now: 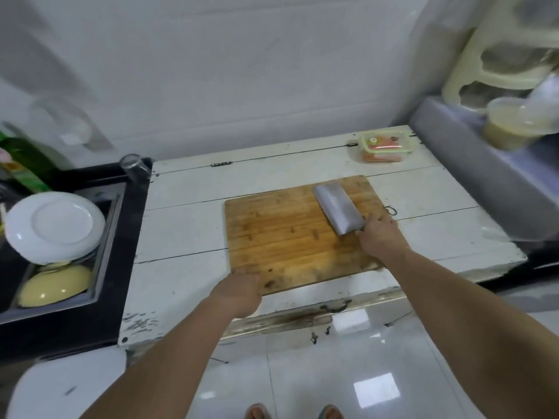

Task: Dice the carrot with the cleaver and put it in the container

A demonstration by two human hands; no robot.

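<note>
Head view, grey cleaver [337, 208] flat on board [272, 234]

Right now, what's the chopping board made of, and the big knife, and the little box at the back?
Chopping board: probably bamboo or wood, with glued strips showing and worn dark stains. Big knife: metal, likely steel, with a dull grey sheen. Little box: seemingly clear plastic with a green rim, orange pieces visible through it.
</note>
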